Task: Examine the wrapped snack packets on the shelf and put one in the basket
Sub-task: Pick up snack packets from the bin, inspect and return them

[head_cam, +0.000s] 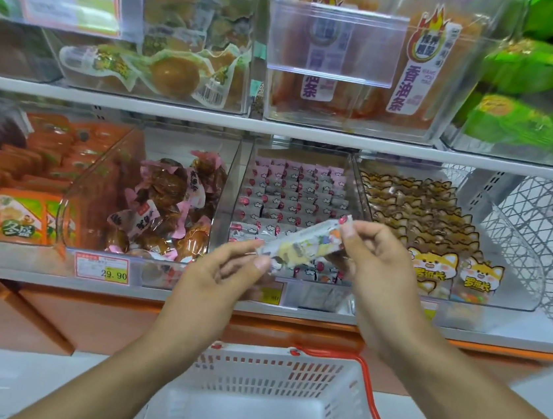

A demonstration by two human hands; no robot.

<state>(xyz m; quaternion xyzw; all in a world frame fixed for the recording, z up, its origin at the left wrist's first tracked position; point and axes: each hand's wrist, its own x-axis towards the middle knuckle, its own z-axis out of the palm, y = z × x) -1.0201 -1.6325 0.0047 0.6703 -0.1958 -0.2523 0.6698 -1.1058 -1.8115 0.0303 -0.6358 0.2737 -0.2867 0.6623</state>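
A long wrapped snack packet (302, 241), pale with printed colours, is held slanted in front of the lower shelf. My left hand (223, 272) pinches its lower left end. My right hand (380, 255) pinches its upper right end. Behind it stands a clear bin (233, 183) full of small pink-and-grey wrapped packets (290, 193) in rows. Below my forearms sits a white plastic basket (271, 367) with an orange rim, and nothing shows inside it.
Neighbouring clear bins hold brown wrapped snacks (165, 203) at left, orange packs (19, 214) at far left and fox-print packets (434, 234) at right. A white wire rack (540, 239) stands far right. The upper shelf (277, 128) carries more bins. Price tags line the shelf edge.
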